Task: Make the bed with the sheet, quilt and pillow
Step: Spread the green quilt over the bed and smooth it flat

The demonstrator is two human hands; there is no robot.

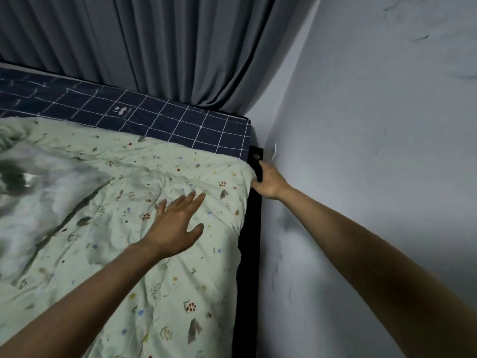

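A pale green quilt (124, 192) with small flowers lies rumpled over most of the bed. Beyond it shows the navy sheet (165, 117) with a white grid, stretched flat to the far corner. My left hand (175, 226) presses flat on the quilt with fingers spread, near its far right corner. My right hand (269, 183) grips the quilt's right corner at the bed's edge, fingers curled round the fabric. No pillow is in view.
A black bed frame (249, 254) runs along the right side, tight against a white wall (374, 151). Grey curtains (154, 47) hang behind the bed's far edge. The quilt's left part is blurred.
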